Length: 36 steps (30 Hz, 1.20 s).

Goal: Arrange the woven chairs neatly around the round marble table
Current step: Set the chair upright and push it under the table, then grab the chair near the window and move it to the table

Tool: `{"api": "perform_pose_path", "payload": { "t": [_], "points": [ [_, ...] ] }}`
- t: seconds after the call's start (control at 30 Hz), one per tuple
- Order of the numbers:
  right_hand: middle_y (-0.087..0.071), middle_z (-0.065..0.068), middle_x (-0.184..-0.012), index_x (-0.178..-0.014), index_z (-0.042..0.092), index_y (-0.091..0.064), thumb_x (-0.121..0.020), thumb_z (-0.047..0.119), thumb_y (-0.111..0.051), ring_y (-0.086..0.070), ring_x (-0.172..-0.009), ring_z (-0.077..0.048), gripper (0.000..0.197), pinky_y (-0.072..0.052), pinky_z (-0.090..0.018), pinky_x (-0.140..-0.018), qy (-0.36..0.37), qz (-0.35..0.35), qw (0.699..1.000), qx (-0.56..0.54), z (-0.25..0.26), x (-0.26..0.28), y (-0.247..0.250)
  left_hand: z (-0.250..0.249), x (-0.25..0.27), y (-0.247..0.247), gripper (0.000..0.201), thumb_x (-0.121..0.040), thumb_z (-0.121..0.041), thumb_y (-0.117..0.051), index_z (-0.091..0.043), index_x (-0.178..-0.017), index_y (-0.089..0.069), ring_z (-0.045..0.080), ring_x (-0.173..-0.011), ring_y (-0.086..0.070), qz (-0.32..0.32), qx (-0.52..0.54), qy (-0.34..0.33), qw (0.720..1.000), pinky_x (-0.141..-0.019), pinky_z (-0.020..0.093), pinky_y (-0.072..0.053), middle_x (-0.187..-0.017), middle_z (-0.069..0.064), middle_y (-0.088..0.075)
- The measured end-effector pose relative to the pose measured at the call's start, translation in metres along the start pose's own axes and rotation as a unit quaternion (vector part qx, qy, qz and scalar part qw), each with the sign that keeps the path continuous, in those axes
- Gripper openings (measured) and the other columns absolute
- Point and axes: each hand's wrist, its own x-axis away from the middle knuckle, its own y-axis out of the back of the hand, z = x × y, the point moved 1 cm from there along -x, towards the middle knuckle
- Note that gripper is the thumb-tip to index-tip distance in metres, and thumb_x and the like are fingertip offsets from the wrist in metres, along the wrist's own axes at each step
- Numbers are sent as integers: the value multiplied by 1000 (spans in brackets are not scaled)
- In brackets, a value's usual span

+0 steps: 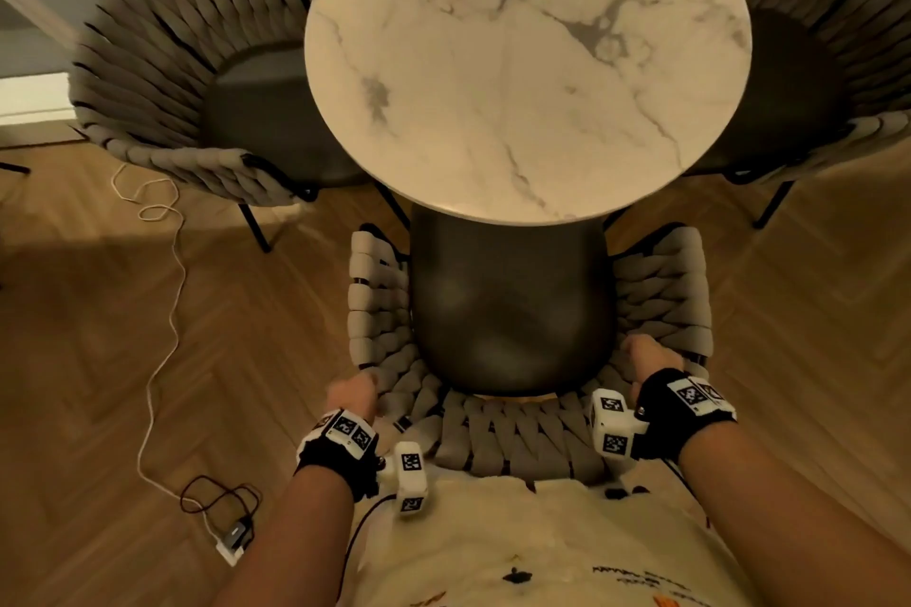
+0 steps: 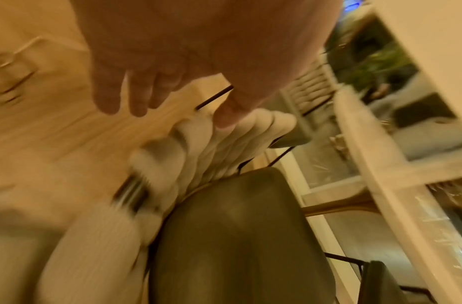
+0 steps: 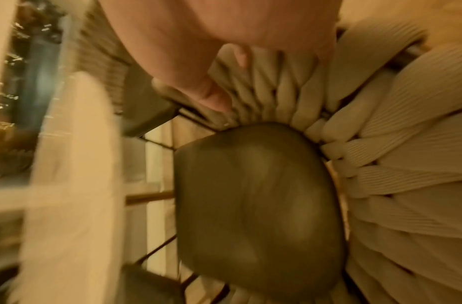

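The round marble table stands ahead of me. The near woven chair has its dark seat partly under the table edge. My left hand is at the left end of its backrest. In the left wrist view the left hand has its thumb touching the woven rim, and the fingers hang straight outside it, clear of the weave. My right hand grips the right end of the backrest, its thumb pressed on the inner weave and its fingers hidden behind the rim.
A second woven chair stands at the table's left and a third at its right, both seats tucked under the top. A white cable trails over the wooden floor to a charger near my left forearm.
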Motion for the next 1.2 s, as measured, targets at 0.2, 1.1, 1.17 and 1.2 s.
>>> {"api": "perform_pose_path", "payload": {
  "t": [0.2,1.1,1.17,1.2],
  "points": [
    [-72,-11,-92,-103,15,-62,-92,10,-54,-65,-78,-20,15,-47,-30,-64,175,203,962,57,65,87,-115,-77,-35,71,28,-94,-26,-59,-8,-111,-72,29,-87,-71,-39,70,-167,983,-81,39,-56,-86,5,-74],
    [-50,-17,-127,-132,21,-43,-90,20,-60,-51,-113,-40,45,-47,-52,-97,429,164,676,576,173,147,-693,-316,-376,363,57,-78,-44,-68,-29,-131,-53,30,-136,-45,-190,-470,-438,742,-122,60,-6,-139,5,-55],
    [-51,-18,-124,-129,20,-44,-92,18,-57,-51,-111,-41,39,-47,-52,-96,427,162,683,570,172,148,-693,-318,-376,366,53,-77,-44,-69,-28,-126,-57,32,-128,-50,-193,-472,-448,735,-122,58,-12,-133,6,-59],
    [-51,-18,-123,-128,20,-45,-93,16,-56,-51,-111,-41,37,-47,-52,-96,425,163,683,571,170,148,-692,-318,-376,366,54,-76,-45,-70,-28,-126,-57,33,-128,-50,-189,-479,-447,732,-122,57,-14,-132,7,-59]
  ]
}}
